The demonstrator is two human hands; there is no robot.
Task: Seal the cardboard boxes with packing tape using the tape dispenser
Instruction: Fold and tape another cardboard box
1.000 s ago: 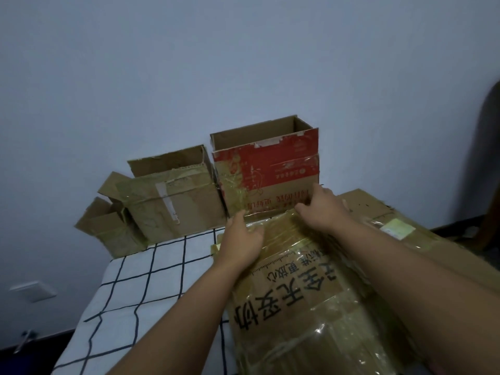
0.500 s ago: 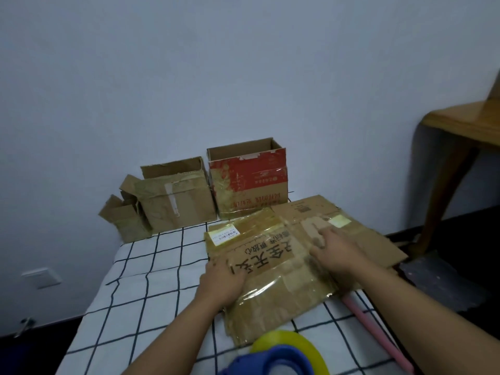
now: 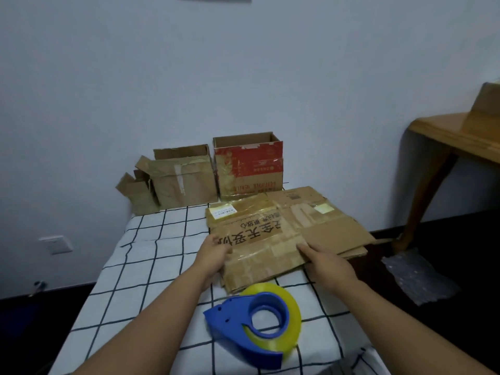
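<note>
Both hands on the flattened brown cardboard box with black lettering point(image 3: 259, 239): left hand point(image 3: 213, 254) grips its left edge, right hand point(image 3: 328, 263) lies flat-fingered on the near right part. Risk: dragging it nearer could bump the blue tape dispenser with yellow roll point(image 3: 259, 319), near centre, untouched. Surface is a white black-grid cloth point(image 3: 151, 255); three upright boxes against the far pale wall point(image 3: 243, 63).

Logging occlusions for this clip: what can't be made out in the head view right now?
- Left hand fingertips: curled over the flattened box's edge, so the grip underneath is hidden.
- Second flattened box: partly covered by the top one.
- Shipping label: print too small.
- Box on wooden table: cut by right edge.
</note>
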